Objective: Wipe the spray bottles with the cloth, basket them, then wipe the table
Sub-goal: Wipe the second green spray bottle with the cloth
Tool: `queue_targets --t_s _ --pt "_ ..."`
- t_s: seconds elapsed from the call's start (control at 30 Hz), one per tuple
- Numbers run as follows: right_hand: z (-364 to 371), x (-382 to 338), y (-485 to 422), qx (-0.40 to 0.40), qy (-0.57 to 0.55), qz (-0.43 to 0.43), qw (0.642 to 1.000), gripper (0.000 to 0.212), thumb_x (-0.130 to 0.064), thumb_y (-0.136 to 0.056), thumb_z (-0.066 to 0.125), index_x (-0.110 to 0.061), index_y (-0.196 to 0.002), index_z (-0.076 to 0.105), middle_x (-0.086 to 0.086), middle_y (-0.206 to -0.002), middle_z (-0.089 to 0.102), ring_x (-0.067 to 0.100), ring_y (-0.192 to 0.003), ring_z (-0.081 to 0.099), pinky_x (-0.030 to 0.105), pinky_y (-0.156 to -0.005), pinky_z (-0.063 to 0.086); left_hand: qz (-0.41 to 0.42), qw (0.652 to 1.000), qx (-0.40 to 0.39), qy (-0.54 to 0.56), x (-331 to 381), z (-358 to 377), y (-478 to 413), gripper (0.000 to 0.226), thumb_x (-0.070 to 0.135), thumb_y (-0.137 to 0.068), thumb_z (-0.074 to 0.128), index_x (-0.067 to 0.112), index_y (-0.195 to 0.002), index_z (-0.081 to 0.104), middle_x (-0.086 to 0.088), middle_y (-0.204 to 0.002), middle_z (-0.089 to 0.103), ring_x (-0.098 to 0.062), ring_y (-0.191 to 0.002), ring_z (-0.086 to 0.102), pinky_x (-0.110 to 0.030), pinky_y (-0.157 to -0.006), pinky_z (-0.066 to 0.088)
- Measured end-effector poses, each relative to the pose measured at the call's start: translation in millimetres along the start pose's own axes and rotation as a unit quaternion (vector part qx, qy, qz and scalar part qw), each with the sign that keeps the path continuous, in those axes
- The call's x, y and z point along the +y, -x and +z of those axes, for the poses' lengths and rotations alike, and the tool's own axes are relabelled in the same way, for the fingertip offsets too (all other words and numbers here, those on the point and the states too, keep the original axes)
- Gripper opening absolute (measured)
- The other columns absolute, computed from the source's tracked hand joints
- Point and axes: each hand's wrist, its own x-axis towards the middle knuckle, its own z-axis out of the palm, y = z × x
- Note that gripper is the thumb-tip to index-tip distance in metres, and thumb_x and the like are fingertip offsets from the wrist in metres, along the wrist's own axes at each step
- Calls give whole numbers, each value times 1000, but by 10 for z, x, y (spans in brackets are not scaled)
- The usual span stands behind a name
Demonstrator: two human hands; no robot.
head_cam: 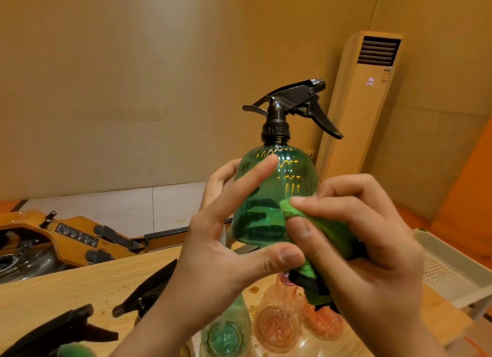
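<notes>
**Inspector:** Start at the left. What is on the worktop (66, 284)?

**Operator:** Two black trigger heads (143, 295) of bottles lying on their sides, with the bodies mostly out of frame. Below my hands lie a green bottle (226, 335) and two pink bottles (277, 322), also on their sides. There are amber droplets (254, 290) on the wood just beside them.

**Inspector:** Your left grip (213, 250)?

**Operator:** It holds the green spray bottle (269, 197) upright in the air, clear of the worktop. The thumb is under the base, the forefinger lies straight across the ribbed front, and the other fingers are behind.

**Inspector:** And the right grip (372, 250)?

**Operator:** It pinches the folded green cloth (327, 231) and presses it against the lower right side of the bottle's body.

**Inspector:** Which step is in hand?

**Operator:** In my judgement, wiping, the first part of the task. The white perforated basket (450, 252) stands at the far right, well apart from the bottle. I cannot see its whole inside.

**Inspector:** What does the next move require?

**Operator:** I would turn the bottle in the left grip so the cloth reaches the faces my fingers cover, then the shoulder and trigger. After that it goes right, into the basket. The droplets suggest the plastic may be wet, so the hold must stay firm.
</notes>
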Motion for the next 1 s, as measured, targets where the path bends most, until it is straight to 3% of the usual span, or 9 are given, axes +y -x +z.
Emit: queue_targets --t_s 0.17,0.4,0.53,0.67,0.8,0.93,1.0 --pt "-33 73 -40 28 -9 46 999 10 -26 -89 70 -27 -99 72 2 -99 61 15 -94 63 18 -78 45 -1 1000 9 -11 -34 8 14 74 51 -64 90 50 -133 64 20 -147 40 -14 -142 49 -38 -100 57" --pt "0 46 6 17 -7 26 999 12 -25 -89 70 -25 -100 70 2 -98 60 14 -91 62 21 -76 46 19 1000 6 -18 -46 5 18 73 52 -65 89 49 -133 64 16 -149 40 -15 -142 48 -35 -101 56" --pt "4 123 5 61 -63 79 993 8 -27 -91 67 -30 -98 69 0 -98 64 17 -93 63 24 -79 47 17 999 10 -28 -45 37 31 72 56 -64 87 54 -132 63 20 -149 39 -9 -141 48 -31 -99 57" --pt "20 159 59 92 -79 91 988 7 -27 -92 66 -29 -98 68 -1 -99 65 21 -95 64 29 -81 48 21 998 -39 -40 -35 48 22 67 52 -80 80 51 -141 54 7 -161 30 -15 -145 45 -33 -104 54" --pt "-34 199 6 129 -120 112 978 10 -29 -90 68 -37 -95 71 -13 -96 69 8 -92 64 18 -81 47 27 998 -58 5 -55 -4 0 66 22 -85 70 42 -144 53 -6 -162 36 -24 -148 41 -34 -110 48" --pt "-54 198 10 124 -149 104 976 6 -40 -89 72 -41 -95 72 -14 -97 68 9 -92 63 20 -81 48 23 997 -57 38 -95 -44 -34 72 29 -80 83 43 -145 53 -14 -161 35 -34 -147 41 -42 -109 50" --pt "-42 186 24 118 -144 87 979 9 -29 -90 71 -35 -96 71 -9 -97 66 11 -93 62 20 -81 47 20 996 -63 61 -114 -11 -23 75 26 -82 82 42 -148 51 -16 -159 36 -35 -143 46 -39 -107 51"
